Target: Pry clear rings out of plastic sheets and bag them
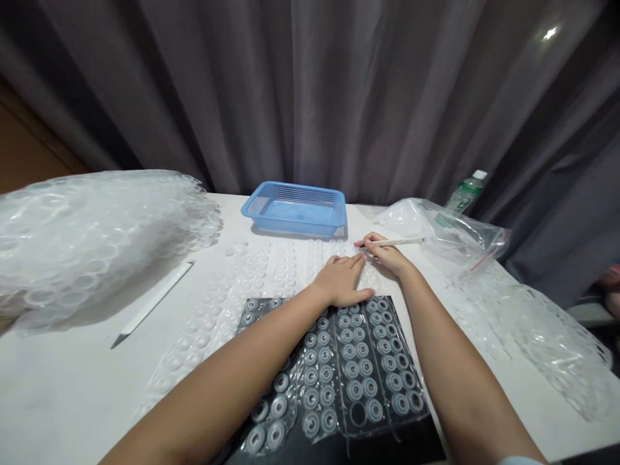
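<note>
My left hand (341, 281) lies spread on a clear plastic sheet (285, 268) with rows of round raised bumps, thumb out to the right. Just beyond its fingertips, my right hand (386, 257) pinches a slim white pen-like stick (400, 241). The stick's far end points up and to the right; its working tip is too small to make out. Below my forearms, the sheet's near part (358, 368) covers a black board (387, 445), and its rows of round ringed pieces show against the dark. One ring at the near edge has a dark, open centre.
A blue basket (300, 223) stands at the back. To the left are a large heap of clear plastic sheets (97, 239) and a white stick with a grey tip (152, 303). On the right lie a plastic bag (436, 226), a green-labelled bottle (465, 192) and perforated plastic sheets (547, 342).
</note>
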The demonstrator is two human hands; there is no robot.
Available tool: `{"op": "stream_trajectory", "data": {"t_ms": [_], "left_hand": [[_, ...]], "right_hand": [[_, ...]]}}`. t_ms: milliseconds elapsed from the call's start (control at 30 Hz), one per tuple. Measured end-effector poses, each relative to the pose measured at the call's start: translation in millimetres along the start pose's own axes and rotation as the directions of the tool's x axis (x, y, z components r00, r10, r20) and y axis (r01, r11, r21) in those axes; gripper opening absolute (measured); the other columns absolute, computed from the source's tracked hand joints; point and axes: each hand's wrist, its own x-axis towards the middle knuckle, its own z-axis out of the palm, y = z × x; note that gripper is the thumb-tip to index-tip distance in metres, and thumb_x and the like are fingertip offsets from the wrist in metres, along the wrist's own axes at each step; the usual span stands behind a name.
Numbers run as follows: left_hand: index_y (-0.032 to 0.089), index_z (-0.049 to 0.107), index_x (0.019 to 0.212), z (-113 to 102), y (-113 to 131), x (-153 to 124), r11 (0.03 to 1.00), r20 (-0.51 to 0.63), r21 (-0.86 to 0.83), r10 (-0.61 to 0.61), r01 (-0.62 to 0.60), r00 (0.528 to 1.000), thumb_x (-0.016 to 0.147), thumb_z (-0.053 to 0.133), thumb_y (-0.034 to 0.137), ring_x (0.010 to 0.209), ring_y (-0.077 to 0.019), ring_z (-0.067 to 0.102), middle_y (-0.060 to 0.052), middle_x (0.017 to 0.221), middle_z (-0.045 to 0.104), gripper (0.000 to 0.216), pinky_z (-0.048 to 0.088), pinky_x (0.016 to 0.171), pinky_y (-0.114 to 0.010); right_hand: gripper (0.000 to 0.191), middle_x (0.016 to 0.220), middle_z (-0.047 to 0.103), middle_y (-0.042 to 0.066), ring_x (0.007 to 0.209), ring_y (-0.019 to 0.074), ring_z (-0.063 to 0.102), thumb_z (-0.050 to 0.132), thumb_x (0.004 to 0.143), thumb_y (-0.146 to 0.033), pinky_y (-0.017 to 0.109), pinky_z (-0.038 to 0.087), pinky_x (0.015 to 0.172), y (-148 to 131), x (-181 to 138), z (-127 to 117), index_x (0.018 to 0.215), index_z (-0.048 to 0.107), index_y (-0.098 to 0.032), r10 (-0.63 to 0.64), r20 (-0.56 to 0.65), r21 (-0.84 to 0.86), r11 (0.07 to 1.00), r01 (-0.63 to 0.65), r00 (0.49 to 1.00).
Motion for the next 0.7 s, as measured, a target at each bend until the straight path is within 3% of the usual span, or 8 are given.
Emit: {"op": "stream_trajectory", "data": {"t_ms": [100, 233, 400, 700], "left_hand": [[0.01, 0.029, 0.142, -0.5, 0.9, -0.5, 1.0, 0.004, 0.002, -0.001, 0.001, 1.0, 0.079, 0.036, 0.066, 0.132, -0.0299, 0.035, -0.014, 0.149, 0.03, 0.085, 0.024, 0.108, -0.048], [0.01, 0.029, 0.142, -0.8, 1.7, -1.5, 1.0, 0.012, 0.002, -0.009, 0.009, 1.0, 0.079, 0.036, 0.066, 0.133, -0.0296, 0.034, -0.014, 0.149, 0.028, 0.085, 0.024, 0.108, -0.048], [0.009, 0.027, 0.143, -0.8, 1.8, -1.4, 1.0, 0.008, -0.004, 0.001, -0.001, 1.0, 0.08, 0.036, 0.066, 0.133, -0.0288, 0.034, -0.015, 0.149, 0.029, 0.085, 0.024, 0.108, -0.048], [0.01, 0.027, 0.143, 1.2, 0.2, 0.1, 1.0, -0.01, 0.0, 0.011, -0.011, 1.0, 0.079, 0.035, 0.067, 0.133, -0.0298, 0.034, -0.015, 0.149, 0.03, 0.085, 0.023, 0.108, -0.048]], "right_hand": [[0.033, 0.091, 0.065, 0.002, 0.073, 0.0128, 0.053, 0.05, 0.083, -0.054, 0.025, 0.041, 0.065, -0.2, 0.4, 0.0, 0.081, 0.055, -0.022, 0.026, -0.052, 0.028, 0.999, -0.024, 0.998], [0.033, 0.086, 0.062, 0.002, 0.067, 0.012, 0.05, 0.053, 0.081, -0.054, 0.026, 0.041, 0.064, 2.7, 2.2, -0.6, 0.081, 0.058, -0.021, 0.003, -0.114, -0.038, 0.999, -0.007, 0.993], [0.026, 0.082, 0.065, 0.003, 0.079, 0.0172, 0.058, 0.064, 0.074, -0.046, 0.031, 0.044, 0.076, 9.7, 4.7, 0.4, 0.079, 0.064, -0.02, -0.034, -0.134, -0.151, 0.988, 0.013, 0.99], [0.024, 0.089, 0.069, 0.005, 0.085, 0.0188, 0.061, 0.065, 0.074, -0.042, 0.033, 0.047, 0.079, 13.9, 6.5, 1.9, 0.084, 0.069, -0.02, -0.031, -0.139, -0.098, 0.995, 0.018, 0.99]]}}
